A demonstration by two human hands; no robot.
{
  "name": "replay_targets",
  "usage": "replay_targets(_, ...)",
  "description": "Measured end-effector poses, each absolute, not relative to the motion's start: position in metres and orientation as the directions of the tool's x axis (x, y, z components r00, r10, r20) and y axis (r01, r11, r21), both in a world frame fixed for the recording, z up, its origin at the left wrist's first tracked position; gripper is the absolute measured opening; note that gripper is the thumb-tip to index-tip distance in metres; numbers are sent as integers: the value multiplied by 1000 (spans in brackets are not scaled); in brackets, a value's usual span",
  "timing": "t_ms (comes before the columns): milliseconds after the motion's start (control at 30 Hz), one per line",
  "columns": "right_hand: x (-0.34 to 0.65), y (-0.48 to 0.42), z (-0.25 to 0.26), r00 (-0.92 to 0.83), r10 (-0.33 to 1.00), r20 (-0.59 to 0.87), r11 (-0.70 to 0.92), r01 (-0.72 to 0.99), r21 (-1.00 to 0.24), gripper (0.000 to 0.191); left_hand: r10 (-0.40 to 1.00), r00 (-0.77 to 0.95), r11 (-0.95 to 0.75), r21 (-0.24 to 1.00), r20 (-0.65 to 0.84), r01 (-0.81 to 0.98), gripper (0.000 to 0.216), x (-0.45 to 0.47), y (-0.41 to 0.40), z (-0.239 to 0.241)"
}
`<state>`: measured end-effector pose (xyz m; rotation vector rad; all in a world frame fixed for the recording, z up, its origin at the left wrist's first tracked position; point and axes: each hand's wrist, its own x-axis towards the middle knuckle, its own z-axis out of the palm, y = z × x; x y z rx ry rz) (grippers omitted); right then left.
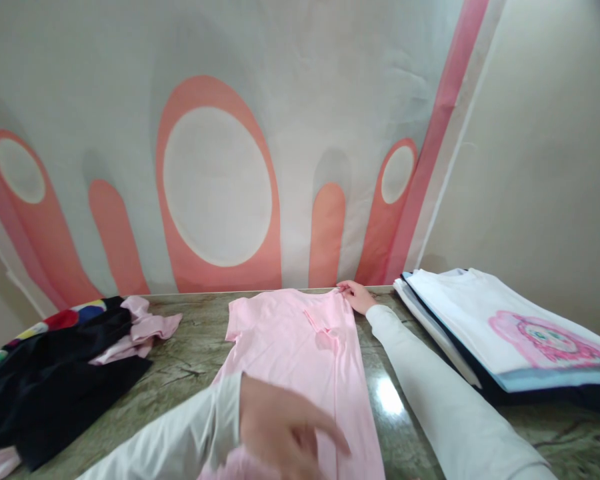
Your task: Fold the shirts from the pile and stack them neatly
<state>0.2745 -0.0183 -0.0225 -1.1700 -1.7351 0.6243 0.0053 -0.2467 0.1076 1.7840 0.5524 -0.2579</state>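
Note:
A pale pink T-shirt [285,343] lies on the dark marbled tabletop, its neck end toward the wall. Its right side is folded inward lengthwise, with that sleeve lying on top of the body. At the far right corner, by the shoulder, my right hand [357,297] pinches the cloth between its fingers. My left hand [285,427], slightly blurred, hovers over the lower part of the shirt. One finger stretches to the right, apart from the others, and no cloth shows in its grasp. The frame's bottom edge cuts off some fingertips and the shirt's hem.
On the left lies a loose heap of black clothing [55,380] with a multicoloured part and pink cloth [147,323]. A stack of folded shirts [460,327], topped by a white one with a pink print, stands on the right. The patterned wall [300,133] borders the tabletop [180,357].

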Motion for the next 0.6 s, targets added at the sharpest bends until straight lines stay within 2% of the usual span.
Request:
replay_targets(33,276,-18,-23,-127,905,405,419,422,-804,33,325,826,-199,821,-461,536,44,7,-223,105)
replay_targets(67,277,-19,-23,-128,907,402,418,408,-812,35,550,701,-199,743,-454,639,40,10,-199,100)
replay_targets(100,279,-19,-23,-130,908,399,417,396,-818,36,735,555,-197,662,-388,723,39,14,-175,93)
replay_targets(167,281,-20,-23,-138,909,394,416,376,-828,40,928,329,-190,533,-177,824,39,23,-133,76)
replay_targets(233,283,-20,-23,-150,908,391,418,364,-832,44,981,196,-174,460,-2,871,39,34,-103,57)
replay_targets(333,283,-19,-23,-164,908,387,420,354,-836,49,978,174,-206,435,113,877,40,47,-86,34)
replay_targets(400,283,-19,-24,-168,909,382,417,353,-838,50,961,194,-263,445,196,856,34,53,-86,23)
replay_targets(500,283,-18,-26,-160,916,368,401,362,-842,49,927,247,-366,541,282,757,15,59,-90,17)
replay_targets(600,283,-17,-28,-135,925,354,378,386,-841,47,916,200,-392,668,348,632,7,63,-90,17)
